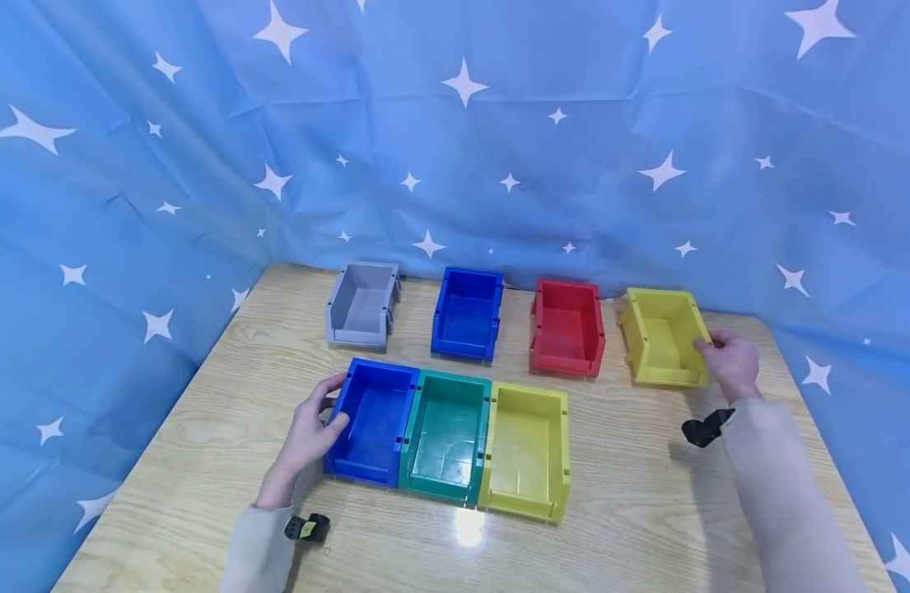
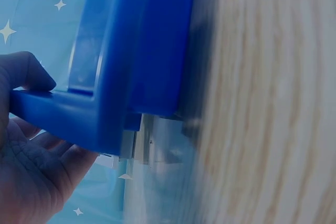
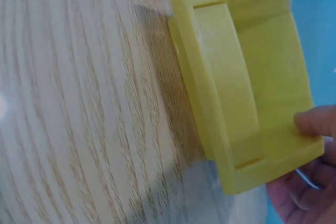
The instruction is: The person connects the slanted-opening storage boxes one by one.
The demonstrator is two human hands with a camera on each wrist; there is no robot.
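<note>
My left hand (image 1: 311,427) grips the left wall of a blue bin (image 1: 373,416), thumb over the rim and fingers outside, as the left wrist view also shows. That bin stands side by side with a green bin (image 1: 449,428) and a yellow bin (image 1: 527,445) in a front row. At the back right, my right hand (image 1: 730,362) pinches the right wall of another yellow bin (image 1: 664,333). In the right wrist view the thumb lies inside this yellow bin (image 3: 231,93) and the fingers curl beneath its rim. All these bins look empty inside.
Along the back of the wooden table (image 1: 618,494) stand a grey bin (image 1: 361,305), a second blue bin (image 1: 468,313) and a red bin (image 1: 568,328), spaced apart. A blue star-patterned cloth (image 1: 499,132) hangs right behind them and down the table's sides.
</note>
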